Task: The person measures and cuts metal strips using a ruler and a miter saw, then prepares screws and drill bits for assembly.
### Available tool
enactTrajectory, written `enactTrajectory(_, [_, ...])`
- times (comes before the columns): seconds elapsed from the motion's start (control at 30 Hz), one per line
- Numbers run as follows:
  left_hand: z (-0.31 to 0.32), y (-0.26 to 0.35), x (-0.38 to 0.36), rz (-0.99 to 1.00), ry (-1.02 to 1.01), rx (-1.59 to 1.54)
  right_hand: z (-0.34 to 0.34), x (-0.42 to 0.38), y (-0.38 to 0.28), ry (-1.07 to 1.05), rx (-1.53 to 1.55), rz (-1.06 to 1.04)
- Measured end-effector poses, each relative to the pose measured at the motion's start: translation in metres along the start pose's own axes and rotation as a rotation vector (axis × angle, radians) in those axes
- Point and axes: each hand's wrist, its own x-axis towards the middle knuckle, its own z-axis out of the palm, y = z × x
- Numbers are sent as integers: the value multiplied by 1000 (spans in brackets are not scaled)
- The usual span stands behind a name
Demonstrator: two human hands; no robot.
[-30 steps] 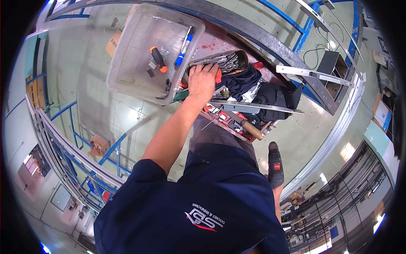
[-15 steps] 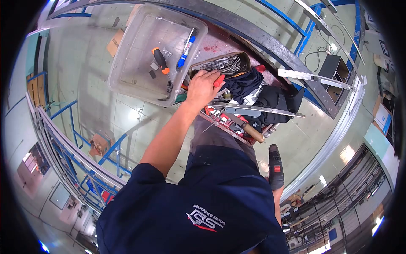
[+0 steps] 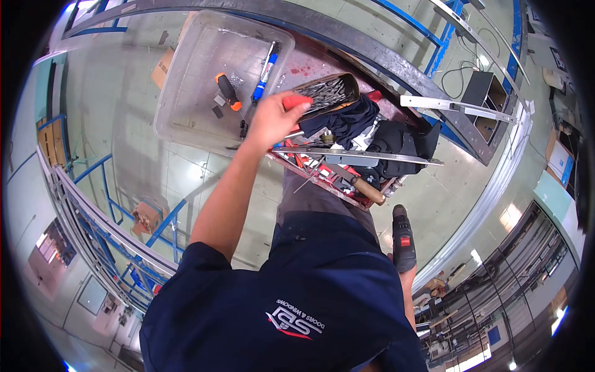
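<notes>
My left hand [image 3: 273, 121] is closed, with a small red piece [image 3: 297, 101] showing between thumb and fingers; I cannot tell its kind. It hovers beside an open narrow box [image 3: 354, 84] full of loose metal drill bits [image 3: 331, 93]. Under and around it lies a cluttered red tool tray [image 3: 307, 56]. In it are dark cloths [image 3: 353, 127], a long metal strip [image 3: 384, 155] and a tool with a wooden handle [image 3: 369, 190]. Low at my right side, my right hand [image 3: 407, 276] grips a black power drill [image 3: 404, 245], its nose pointing forward.
A clear plastic bin [image 3: 170, 108] at the left holds an orange-and-black screwdriver [image 3: 229, 93], a blue marker [image 3: 264, 77] and small pieces. A steel beam [image 3: 347, 40] crosses behind the tray. Blue frames [image 3: 102, 164] with long metal profiles stand left.
My left hand has moved left and slightly up from the drill-bit box, the red piece moving with it. More of the bits show. My right hand keeps the drill in nearly the same place.
</notes>
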Motion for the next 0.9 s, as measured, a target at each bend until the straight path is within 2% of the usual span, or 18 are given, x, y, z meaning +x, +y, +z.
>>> enactTrajectory(0.07, [-7,23,1,-18,5,-181,-1,-1,3,4,5,-3])
enactTrajectory(0.17, [-23,41,17,112,-22,-111,-1,-2,12,1,17,10])
enactTrajectory(0.2, [-24,51,20,142,-64,-183,-1,-1,10,-6,1,20])
enactTrajectory(0.3, [-20,77,20,119,-96,-12,-3,1,19,-41,-55,14])
enactTrajectory(0.4, [28,74,-20,286,-297,198,-10,2,4,-30,-180,-48])
enactTrajectory(0.5, [85,41,-50,330,-504,420,-10,17,-16,-33,-289,-220])
enactTrajectory(0.57, [105,29,-50,128,-462,325,5,41,-40,-16,-356,-332])
enactTrajectory(0.6, [112,18,-45,280,-333,397,12,55,-51,-12,-409,-377])
enactTrajectory(0.63, [114,6,-39,424,-195,462,18,67,-61,-84,-440,-330])
enactTrajectory(0.67, [114,2,-37,508,-20,494,27,79,-69,-76,-465,-397])
enactTrajectory(0.7, [105,18,-34,410,35,437,36,90,-74,-76,-502,-427])
enactTrajectory(0.77, [90,34,-18,370,196,417,63,113,-66,20,-582,-531])
enactTrajectory(0.87, [93,22,26,440,83,430,88,131,-87,2,-690,-473])
enactTrajectory(0.9, [92,26,26,462,110,399,97,137,-88,4,-725,-469])
